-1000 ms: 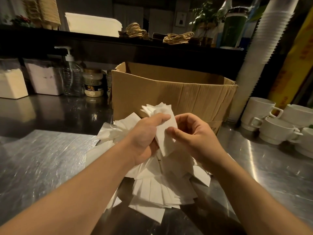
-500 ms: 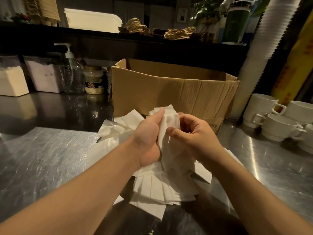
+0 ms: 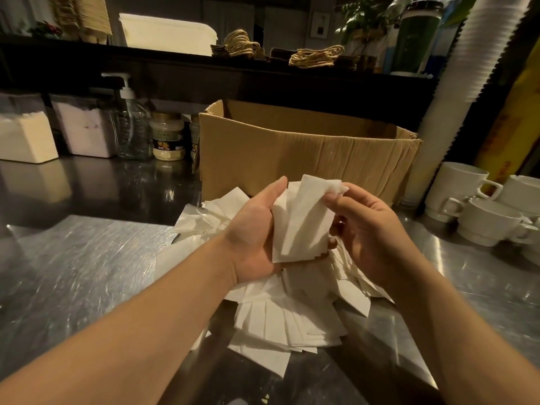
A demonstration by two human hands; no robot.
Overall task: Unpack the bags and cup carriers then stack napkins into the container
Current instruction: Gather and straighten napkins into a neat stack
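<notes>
Nearest, loose napkins (image 3: 280, 325) lie heaped on the steel counter (image 3: 87, 258); above them the left hand (image 3: 254, 229) cradles a small stack (image 3: 301, 220), its top corner pinched by the right hand (image 3: 371, 229). Behind stands an open cardboard box (image 3: 292, 159), contents hidden; far left, clear containers (image 3: 26, 135) hold white napkins

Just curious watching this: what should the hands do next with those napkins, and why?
Probably square them up: the left hand cradles a small bundle of napkins whose top corner the right hand pinches, edges uneven, with a loose pile left underneath.
</notes>
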